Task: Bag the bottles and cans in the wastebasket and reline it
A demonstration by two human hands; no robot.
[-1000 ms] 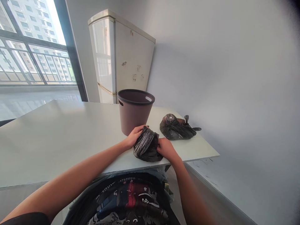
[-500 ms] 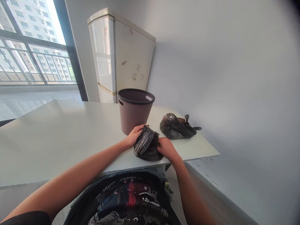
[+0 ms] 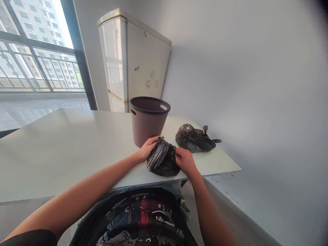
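Note:
A black plastic bag [image 3: 163,160] bunches up near the table's front edge, between my two hands. My left hand [image 3: 149,147] grips its upper left side, with the fingertips partly hidden behind the plastic. On the bag's right edge, my right hand [image 3: 185,160] pinches the plastic with curled fingers. Just behind my left hand stands a brownish-purple trash can [image 3: 148,124], upright, with a dark rim and oval handle holes. To the right lies a second black plastic bag [image 3: 196,139], lumpy and knotted, apart from my hands.
The white table [image 3: 77,147] stretches left and ends at a corner on the right. Behind it stands a white refrigerator [image 3: 146,61] against the grey wall [image 3: 238,78]. A window [image 3: 38,61] with a railing outside is at the far left.
My right hand has shifted slightly up and right, drawing the bag's right edge a little outward. My left hand keeps its hold; the view has shifted slightly.

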